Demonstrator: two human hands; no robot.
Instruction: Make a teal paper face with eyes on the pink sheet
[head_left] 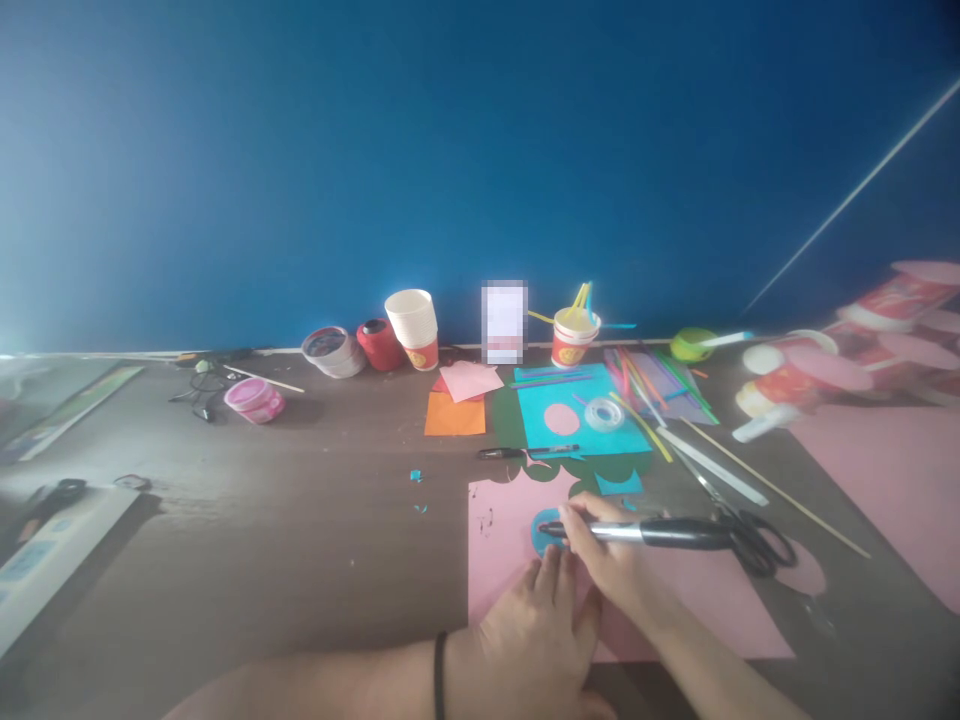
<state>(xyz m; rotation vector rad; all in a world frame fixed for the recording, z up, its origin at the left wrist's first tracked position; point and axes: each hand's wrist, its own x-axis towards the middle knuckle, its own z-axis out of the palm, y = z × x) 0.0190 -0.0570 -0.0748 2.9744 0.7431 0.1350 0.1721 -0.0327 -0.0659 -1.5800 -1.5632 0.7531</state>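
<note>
My right hand (611,550) grips a black and silver marker (675,533), with its tip at a small blue paper circle (541,540). The circle lies on a pink sheet (690,600) whose top edge has scalloped cut-outs. My left hand (536,620), with a black band at the wrist, rests on the pink sheet; its fingertips are stretched out at the lower edge of the circle. Dark-handled scissors (757,545) lie just right of the marker, partly behind its end. Close above the sheet is a black pen (517,453).
Behind are a blue sheet (540,430), tape roll (604,414), orange paper (455,415), stacked paper cups (412,320) and a cup with straws (576,340). A wooden stick (780,490) and more cups (795,370) lie right. A pink cup-like container (255,400) stands left.
</note>
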